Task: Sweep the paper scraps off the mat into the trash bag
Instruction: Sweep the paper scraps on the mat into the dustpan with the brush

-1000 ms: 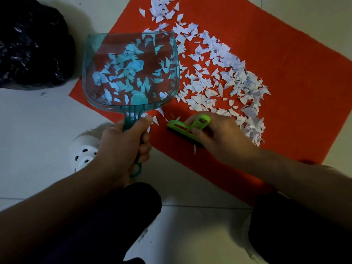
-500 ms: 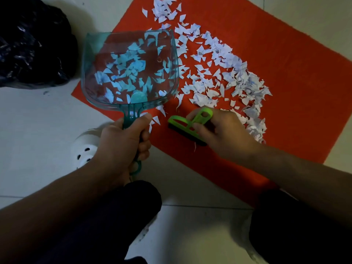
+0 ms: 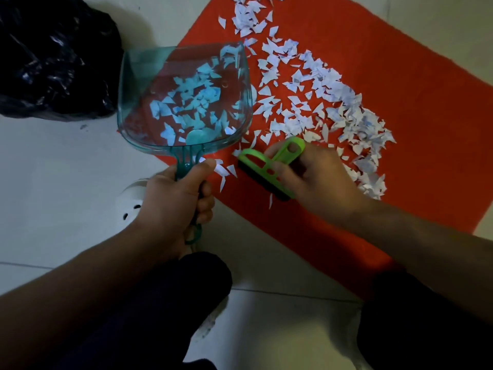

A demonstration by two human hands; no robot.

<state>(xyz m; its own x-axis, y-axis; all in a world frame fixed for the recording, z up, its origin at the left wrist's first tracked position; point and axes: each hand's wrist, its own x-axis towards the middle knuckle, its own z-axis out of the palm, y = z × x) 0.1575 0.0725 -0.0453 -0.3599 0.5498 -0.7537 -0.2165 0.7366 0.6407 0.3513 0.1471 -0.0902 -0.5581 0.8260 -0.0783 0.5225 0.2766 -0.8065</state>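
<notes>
Gripping the handle of a translucent teal plastic dustpan (image 3: pixel 184 100), the left hand (image 3: pixel 174 204) has its fingers wrapped fully round the shaft, thumb laid along the top. The pan is tilted, its open lip toward the far side, and lies over the near-left corner of the red rectangular felt mat (image 3: pixel 400 84). White paper scraps (image 3: pixel 317 102) seen through the pan's clear floor appear blue-tinted; whether these lie inside the pan or beneath it cannot be told.

The right hand (image 3: pixel 317 180) pinches the looped handle of a small lime-green plastic brush with a dark bristle strip (image 3: pixel 262 169), one fingertip showing through the loop. The brush rests on the mat just right of the dustpan handle, its bristle edge down on the felt.

The bulk of the scraps is spread in a band across the mat's middle, running from the far edge to the area just beyond the right hand. A few loose pieces lie between the dustpan handle and the brush.

A crumpled black plastic trash bag (image 3: pixel 53 57) sits on the pale tiled floor (image 3: pixel 61 161) at the far left, just beside the dustpan's left wall and off the mat. A white perforated shoe (image 3: pixel 130 198) shows under the left wrist. Dark-clothed knees occupy the near foreground.
</notes>
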